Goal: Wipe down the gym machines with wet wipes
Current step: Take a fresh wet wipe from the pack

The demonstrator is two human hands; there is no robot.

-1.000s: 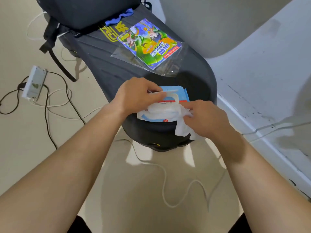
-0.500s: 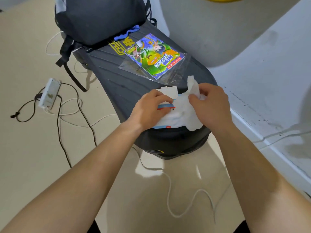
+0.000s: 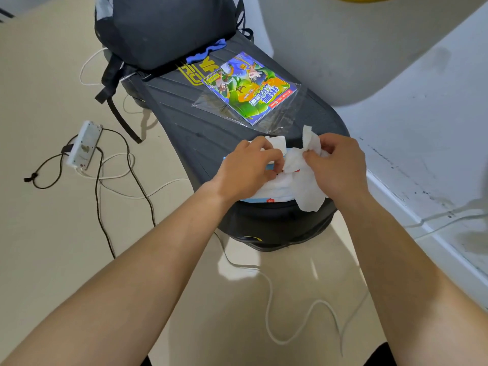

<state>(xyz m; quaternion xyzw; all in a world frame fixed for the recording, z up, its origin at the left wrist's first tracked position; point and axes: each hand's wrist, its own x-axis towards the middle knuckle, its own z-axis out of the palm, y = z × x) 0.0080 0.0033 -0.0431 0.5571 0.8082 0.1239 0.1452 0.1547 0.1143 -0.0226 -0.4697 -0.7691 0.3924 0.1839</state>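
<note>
At the bottom of the frame a white cable (image 3: 269, 310) snakes over the pale floor (image 3: 52, 247). Above it, in the middle of the frame, both hands work at the near end of a black padded gym seat (image 3: 195, 133). The left hand (image 3: 248, 170) curls its fingers over the pack of wipes (image 3: 264, 193), which lies on the seat, and holds it down. The right hand (image 3: 339, 167) pinches a wet wipe (image 3: 309, 194), crumpled and drawn almost clear of the pack, one end hanging toward the seat's edge.

The task looks to be at its very start: a wipe is being taken out, and no wiping of the seat or any other machine has begun, as far as can be seen.

Further up the seat lies a colourful booklet in a clear sleeve (image 3: 248, 88), and beyond it, at the top centre, a black bag (image 3: 163, 30). At left a power strip (image 3: 83, 145) sits on the floor among dark and white cords. A scuffed white ledge (image 3: 422, 159) runs along the right.
</note>
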